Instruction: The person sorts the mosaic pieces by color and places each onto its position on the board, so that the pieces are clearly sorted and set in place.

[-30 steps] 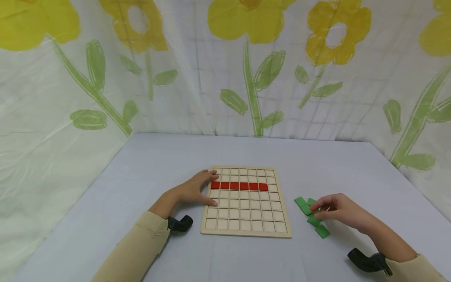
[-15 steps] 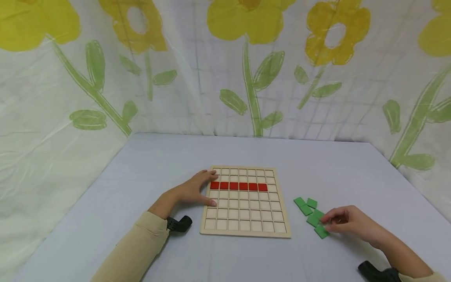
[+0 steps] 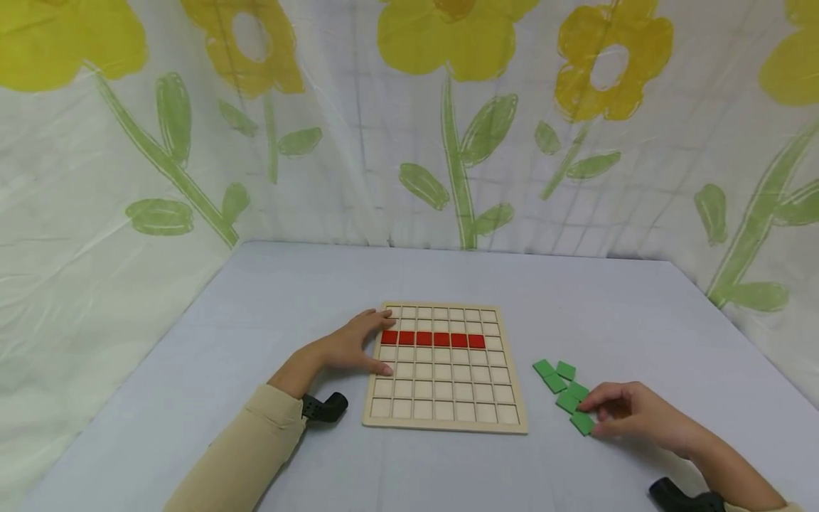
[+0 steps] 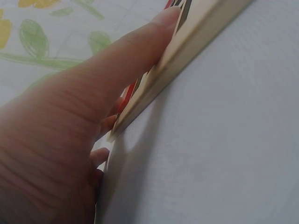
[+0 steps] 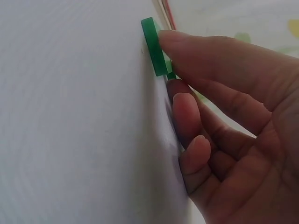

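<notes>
A square wooden grid board (image 3: 445, 429) lies on the table, with a row of several red square tiles (image 3: 424, 339) in its third row from the back. My left hand (image 3: 345, 348) rests at the board's left edge, thumb and fingers spread over the rim. In the left wrist view the thumb (image 4: 135, 51) lies on the wooden frame. To the right of the board, several green square tiles (image 3: 555, 383) lie loosely grouped. My right hand (image 3: 640, 416) pinches at the nearest green tile (image 3: 581, 424), thumb and index finger at its edges. The right wrist view shows the thumb touching this green tile (image 5: 154, 49).
A pale cloth covers the table (image 3: 288, 284). Behind it hangs a white curtain (image 3: 358, 142) painted with yellow flowers. Black wrist cameras (image 3: 325, 407) sit on both wrists. Most of the board's pale wooden squares (image 3: 424, 390) are bare.
My right hand has moved nearer and to the right, from above the middle green tiles to the nearest one. More of the green tiles show now. My left hand has stayed at the board.
</notes>
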A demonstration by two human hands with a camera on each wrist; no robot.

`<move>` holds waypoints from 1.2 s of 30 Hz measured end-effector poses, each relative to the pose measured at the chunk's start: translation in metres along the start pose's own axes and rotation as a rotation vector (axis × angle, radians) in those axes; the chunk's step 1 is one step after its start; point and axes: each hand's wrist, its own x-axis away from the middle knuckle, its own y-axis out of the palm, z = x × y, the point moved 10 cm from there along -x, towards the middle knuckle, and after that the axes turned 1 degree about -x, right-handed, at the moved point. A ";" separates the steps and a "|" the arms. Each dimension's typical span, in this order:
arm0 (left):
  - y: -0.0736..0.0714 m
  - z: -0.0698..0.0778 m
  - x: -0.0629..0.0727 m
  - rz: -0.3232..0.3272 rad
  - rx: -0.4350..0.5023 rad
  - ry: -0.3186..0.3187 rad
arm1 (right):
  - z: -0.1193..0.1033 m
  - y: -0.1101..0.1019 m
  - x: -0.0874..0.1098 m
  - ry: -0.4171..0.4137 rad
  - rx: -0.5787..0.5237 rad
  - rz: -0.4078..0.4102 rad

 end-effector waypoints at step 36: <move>-0.001 0.003 0.002 -0.004 0.023 -0.009 | -0.002 0.010 -0.003 0.051 -0.093 -0.097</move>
